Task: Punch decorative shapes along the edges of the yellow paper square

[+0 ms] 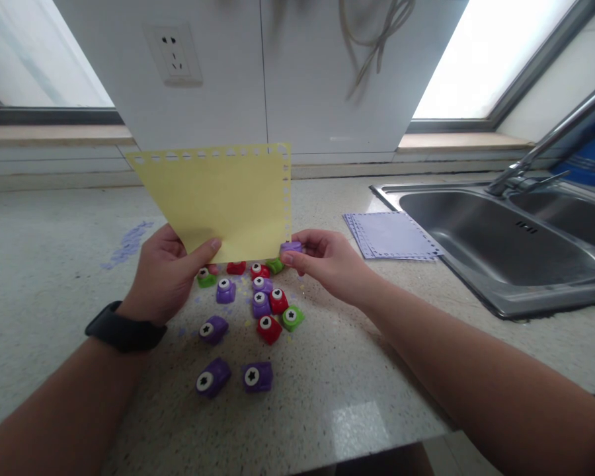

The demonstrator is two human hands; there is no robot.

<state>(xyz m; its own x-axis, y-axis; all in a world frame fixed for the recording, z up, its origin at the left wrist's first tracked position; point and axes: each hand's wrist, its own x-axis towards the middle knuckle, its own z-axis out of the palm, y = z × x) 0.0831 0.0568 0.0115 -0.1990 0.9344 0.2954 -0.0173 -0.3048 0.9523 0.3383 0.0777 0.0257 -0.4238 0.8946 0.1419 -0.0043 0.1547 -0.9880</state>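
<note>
A yellow sheet of paper (218,205) is held up over the counter, with small holes punched along its top and right edges. My left hand (171,268) grips its lower left part, thumb on the near face. My right hand (322,258) is closed on a purple craft punch (291,247) at the sheet's lower right corner. Below lie several more punches: a purple one (225,291), a red one (269,328), a green one (292,318) and others. The sheet partly covers the farther ones.
A stack of pale purple punched sheets (394,235) lies right of my hands, touching the edge of the steel sink (496,244) with its faucet (518,168). Purple paper bits (129,244) are scattered at left on the speckled counter (54,277).
</note>
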